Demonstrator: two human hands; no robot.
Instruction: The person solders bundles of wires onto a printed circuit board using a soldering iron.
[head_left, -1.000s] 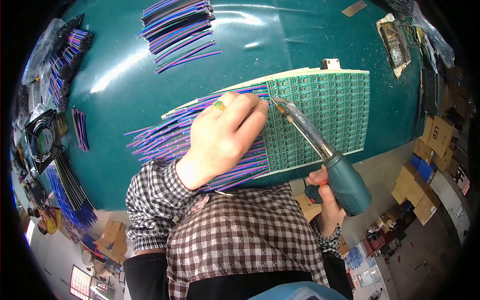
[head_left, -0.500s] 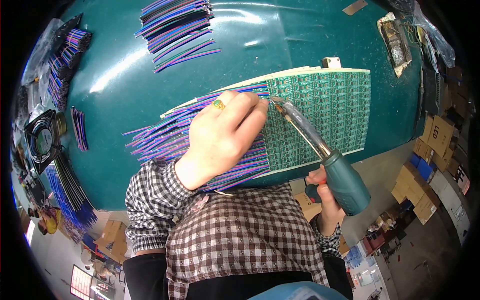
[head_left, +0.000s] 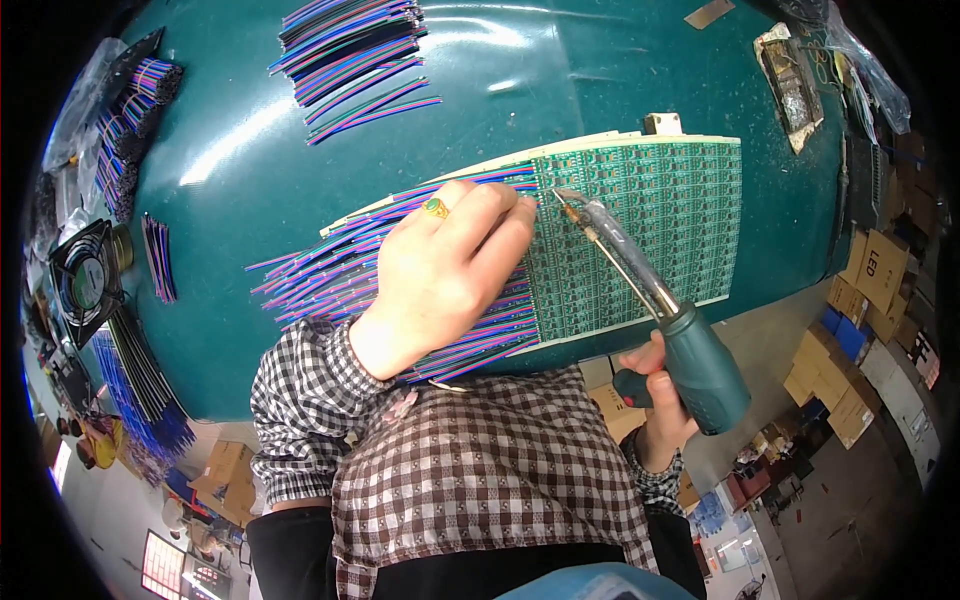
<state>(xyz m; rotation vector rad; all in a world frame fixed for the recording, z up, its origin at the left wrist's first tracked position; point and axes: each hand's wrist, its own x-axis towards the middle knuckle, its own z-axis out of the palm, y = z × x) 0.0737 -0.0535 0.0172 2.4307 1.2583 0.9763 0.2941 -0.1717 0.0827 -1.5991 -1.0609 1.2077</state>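
My left hand (head_left: 450,265), with a green-stoned ring on one finger, is closed over the coloured ribbon wires (head_left: 315,285). Its bent fingertips pinch wire ends beside the left edge of a green circuit board panel (head_left: 645,235); the exact grip is partly hidden. Many wires fan out leftward from that edge. Below the panel's right part, my right hand (head_left: 664,410) is wrapped round the dark green handle of a soldering iron (head_left: 708,375). The iron's shaft slants up and left, and its bent tip is over the panel's upper left, just right of my left fingertips.
Piles of loose ribbon wires (head_left: 350,50) lie on the green table mat (head_left: 230,120) at the back. Bundled wires (head_left: 120,150) and a black fan (head_left: 85,280) stand at the left. A worn metal block (head_left: 790,90) sits at the back right. Cardboard boxes (head_left: 880,275) are beyond the right edge.
The soldering iron has shifted slightly right with my right hand, its tip moving away from my left fingertips. My left hand stays in place on the wires.
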